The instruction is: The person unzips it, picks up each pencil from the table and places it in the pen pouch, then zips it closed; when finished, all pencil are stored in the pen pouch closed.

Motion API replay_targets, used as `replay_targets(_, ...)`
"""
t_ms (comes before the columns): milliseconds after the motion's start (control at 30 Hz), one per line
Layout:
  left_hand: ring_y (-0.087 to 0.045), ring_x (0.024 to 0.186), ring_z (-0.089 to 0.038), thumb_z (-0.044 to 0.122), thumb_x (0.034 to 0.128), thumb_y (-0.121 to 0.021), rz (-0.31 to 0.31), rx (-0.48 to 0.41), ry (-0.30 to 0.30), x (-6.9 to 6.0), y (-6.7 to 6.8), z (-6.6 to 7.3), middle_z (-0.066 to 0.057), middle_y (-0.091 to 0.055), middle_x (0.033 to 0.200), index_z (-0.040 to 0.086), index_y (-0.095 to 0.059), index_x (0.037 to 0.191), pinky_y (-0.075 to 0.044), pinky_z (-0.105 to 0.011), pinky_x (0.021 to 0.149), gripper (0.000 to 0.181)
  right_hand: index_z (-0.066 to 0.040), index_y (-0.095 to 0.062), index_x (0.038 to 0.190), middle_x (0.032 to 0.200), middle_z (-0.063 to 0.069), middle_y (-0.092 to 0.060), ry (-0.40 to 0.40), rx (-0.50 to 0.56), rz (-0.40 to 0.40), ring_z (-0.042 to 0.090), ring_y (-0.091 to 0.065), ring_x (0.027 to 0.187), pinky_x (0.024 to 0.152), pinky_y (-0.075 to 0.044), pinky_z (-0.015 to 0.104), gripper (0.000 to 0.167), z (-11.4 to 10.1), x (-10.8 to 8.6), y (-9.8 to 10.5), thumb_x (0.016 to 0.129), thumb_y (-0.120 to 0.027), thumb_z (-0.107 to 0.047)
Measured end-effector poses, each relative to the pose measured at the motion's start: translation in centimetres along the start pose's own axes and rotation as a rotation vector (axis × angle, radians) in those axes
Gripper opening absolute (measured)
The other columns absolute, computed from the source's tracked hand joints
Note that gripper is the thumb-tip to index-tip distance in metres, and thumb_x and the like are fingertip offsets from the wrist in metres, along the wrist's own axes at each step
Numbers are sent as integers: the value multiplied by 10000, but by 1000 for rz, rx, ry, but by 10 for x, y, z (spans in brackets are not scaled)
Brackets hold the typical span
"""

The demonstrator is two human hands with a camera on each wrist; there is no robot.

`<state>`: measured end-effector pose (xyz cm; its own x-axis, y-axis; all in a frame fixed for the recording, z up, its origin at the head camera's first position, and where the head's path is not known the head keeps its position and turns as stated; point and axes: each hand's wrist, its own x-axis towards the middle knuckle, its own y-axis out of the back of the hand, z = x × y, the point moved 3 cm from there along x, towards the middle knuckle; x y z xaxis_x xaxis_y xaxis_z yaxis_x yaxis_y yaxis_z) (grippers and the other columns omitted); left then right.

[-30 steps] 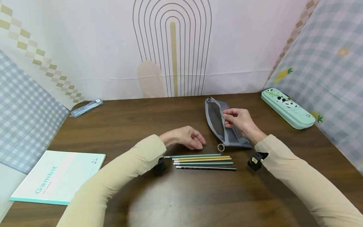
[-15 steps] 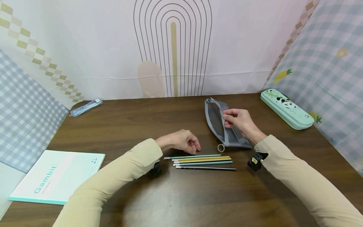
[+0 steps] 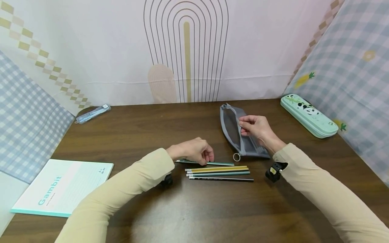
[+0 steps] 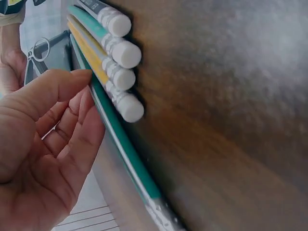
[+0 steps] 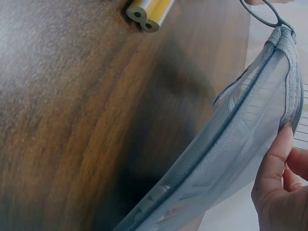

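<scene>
My left hand (image 3: pixel 196 151) pinches a green pencil (image 4: pixel 120 134) between thumb and fingers, just behind the other pencils. That pencil lies apart from the row, its eraser end pointing left. Side by side on the table are yellow pencils (image 3: pixel 217 169), a green one (image 3: pixel 225 174) and a black one (image 3: pixel 225 179). My right hand (image 3: pixel 256 130) grips the zipper edge of a grey mesh pouch (image 5: pixel 226 139), holding its mouth apart. A ring pull (image 3: pixel 236 157) hangs at the pouch's near corner. In the right wrist view, something pale shows faintly through the mesh.
A mint panda pencil case (image 3: pixel 309 115) lies at the back right. A white notebook (image 3: pixel 62 187) rests at the left, and a slim light-blue packet (image 3: pixel 93 114) sits at the back left. Fabric-covered walls (image 3: pixel 121 50) border the brown table (image 3: pixel 194 209).
My left hand has moved left and down to the rearmost green pencil and taken hold of it. The pencil has shifted slightly away from the row. My right hand keeps its grip on the pouch.
</scene>
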<state>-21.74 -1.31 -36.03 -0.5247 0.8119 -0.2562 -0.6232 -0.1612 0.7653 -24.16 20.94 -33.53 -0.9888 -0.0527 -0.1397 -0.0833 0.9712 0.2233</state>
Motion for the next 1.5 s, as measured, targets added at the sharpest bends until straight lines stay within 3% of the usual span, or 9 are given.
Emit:
replay_targets(167, -581, 718, -22, 1, 750, -681, -45, -19, 12, -8, 13, -9, 39, -661, 782, 97, -702, 881, -501, -146, 660, 163, 167, -469, 1235, 680, -80, -596, 5, 7, -7, 11, -589, 565, 574, -550, 158, 355, -1, 2, -1, 939, -532, -18)
replay_targets(300, -590, 730, -64, -27, 793, -631, -64, -357, 135, -12, 26, -25, 17, -652, 798, -2, -669, 995, -544, -204, 683, 208, 164, -473, 1233, 680, -79, -593, 7, 9, -10, 12, -586, 563, 570, -548, 156, 349, -1, 2, -2, 939, -530, -15)
replay_targets(400, -585, 734, -75, -26, 846, -565, 14, -661, 233, -4, 31, -32, -3, -641, 821, -72, -601, 1115, -540, -199, 674, 275, 172, -470, 1229, 679, -75, -591, 10, 13, -7, 10, -583, 560, 564, -545, 150, 349, -1, 1, -3, 938, -531, -10)
replay_targets(567, -610, 784, -104, 13, 958, -476, 186, -1117, 317, 29, 26, -28, -67, -632, 896, -106, -484, 1277, -526, -149, 641, 340, 192, -449, 1236, 687, -69, -589, 10, 30, -25, 8, -584, 561, 568, -545, 148, 371, -1, -1, -6, 934, -535, -6)
replay_targets(700, -626, 709, -112, -2, 957, -493, 306, -1331, 357, 57, 22, -17, -54, -636, 793, -100, -472, 1299, -529, -145, 587, 356, 179, -455, 1244, 694, -65, -585, 5, 25, -31, 9, -582, 563, 573, -546, 149, 370, -1, -2, -7, 938, -533, -14)
replay_targets(900, -604, 640, -109, -26, 908, -572, 457, -1360, 406, 83, 19, -4, -64, -603, 780, -66, -504, 1285, -546, -164, 568, 386, 147, -479, 1246, 703, -70, -588, -5, -16, -31, 11, -587, 577, 592, -552, 157, 352, -2, -2, -6, 949, -525, -36)
replay_targets(1100, -564, 633, -104, -24, 897, -588, 574, -1307, 428, 91, 17, 3, -54, -556, 782, -78, -523, 1257, -534, -311, 883, 370, 155, -478, 1235, 710, -71, -598, -6, -15, -32, 10, -589, 579, 591, -551, 153, 348, -3, -3, -5, 948, -527, -36)
replay_targets(1200, -569, 633, -107, -25, 893, -594, 613, -1298, 437, 94, 18, 4, -60, -557, 791, -83, -533, 1236, -533, -316, 884, 353, 158, -479, 1227, 710, -75, -602, -7, -4, -30, 9, -589, 574, 586, -549, 151, 341, -2, -2, -6, 947, -525, -30)
replay_targets(1500, -623, 1060, -294, 7, 912, -582, 560, -1243, 389, 84, 18, 10, -232, -578, 1210, -63, -488, 1305, -540, -287, 872, 410, 163, -475, 1229, 678, -78, -598, 3, 13, -20, 10, -587, 562, 574, -548, 153, 347, -2, -2, -4, 944, -529, -27)
